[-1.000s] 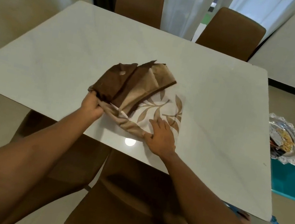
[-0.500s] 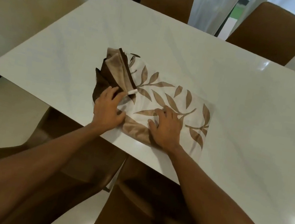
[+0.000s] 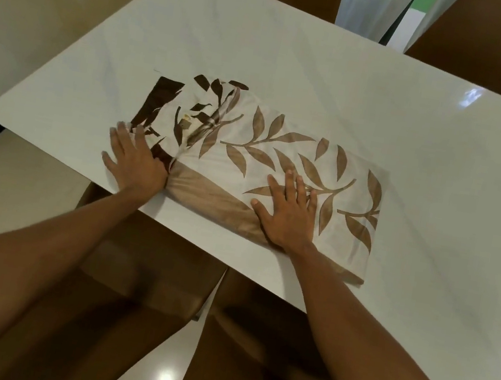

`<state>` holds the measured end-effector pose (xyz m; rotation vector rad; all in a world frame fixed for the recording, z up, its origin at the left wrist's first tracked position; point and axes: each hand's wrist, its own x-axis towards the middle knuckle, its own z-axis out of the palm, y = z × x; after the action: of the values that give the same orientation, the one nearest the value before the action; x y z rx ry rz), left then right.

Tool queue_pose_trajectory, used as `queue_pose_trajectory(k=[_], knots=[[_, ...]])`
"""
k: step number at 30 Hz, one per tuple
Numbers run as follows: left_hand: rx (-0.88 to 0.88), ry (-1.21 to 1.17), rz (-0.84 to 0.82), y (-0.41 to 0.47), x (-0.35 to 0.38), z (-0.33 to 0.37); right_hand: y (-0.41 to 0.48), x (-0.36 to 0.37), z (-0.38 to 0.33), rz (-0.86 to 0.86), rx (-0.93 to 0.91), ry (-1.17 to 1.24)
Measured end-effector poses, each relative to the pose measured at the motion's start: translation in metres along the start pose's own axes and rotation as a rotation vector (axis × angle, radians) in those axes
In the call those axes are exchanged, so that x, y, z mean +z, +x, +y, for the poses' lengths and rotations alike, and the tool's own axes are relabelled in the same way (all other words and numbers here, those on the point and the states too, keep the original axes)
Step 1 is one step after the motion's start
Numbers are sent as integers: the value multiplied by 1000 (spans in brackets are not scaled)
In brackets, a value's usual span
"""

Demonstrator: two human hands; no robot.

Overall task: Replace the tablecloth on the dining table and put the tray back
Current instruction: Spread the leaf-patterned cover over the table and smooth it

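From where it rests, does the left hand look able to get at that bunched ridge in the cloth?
Probably yes. The left hand lies flat on the tablecloth right beside the bunched ridge, fingers spread, and nothing on the table stands between them.

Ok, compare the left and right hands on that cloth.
The left hand sits at the tablecloth's left end, among dark brown leaves; the right hand lies on light tan leaves. The left hand seems partly on bare table; the right hand is wholly on cloth. Fabric bunches beside the left hand but lies flat round the right hand. Both press down with straight fingers.
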<state>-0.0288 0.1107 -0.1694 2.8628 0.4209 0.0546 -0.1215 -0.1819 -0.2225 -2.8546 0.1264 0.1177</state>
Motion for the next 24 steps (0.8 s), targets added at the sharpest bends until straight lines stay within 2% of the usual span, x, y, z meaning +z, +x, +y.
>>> queue_pose_trajectory(k=[4, 6, 8, 10, 12, 14, 19, 22, 24], knots=[[412, 10, 76, -22, 3, 7, 7, -6, 6, -10, 1, 8], [569, 8, 5, -42, 6, 22, 2, -6, 0, 7, 60, 23], [596, 43, -138, -64, 13, 40, -3, -4, -10, 24, 142, 49], [509, 76, -271, -80, 26, 54, -10, -3, -21, 7, 207, 64], [457, 96, -342, -86, 37, 64, -20, -1, -32, -7, 255, 73], [482, 121, -381, -80, 40, 73, -35, 2, -41, -11, 317, 90], [694, 259, -488, -18, 33, 107, -49, -10, -67, -32, 384, 82], [884, 374, -575, 25, 27, 134, -39, -26, -61, 112, 306, 29], [988, 423, -564, 40, 27, 156, -33, -29, -41, 227, 256, -2]])
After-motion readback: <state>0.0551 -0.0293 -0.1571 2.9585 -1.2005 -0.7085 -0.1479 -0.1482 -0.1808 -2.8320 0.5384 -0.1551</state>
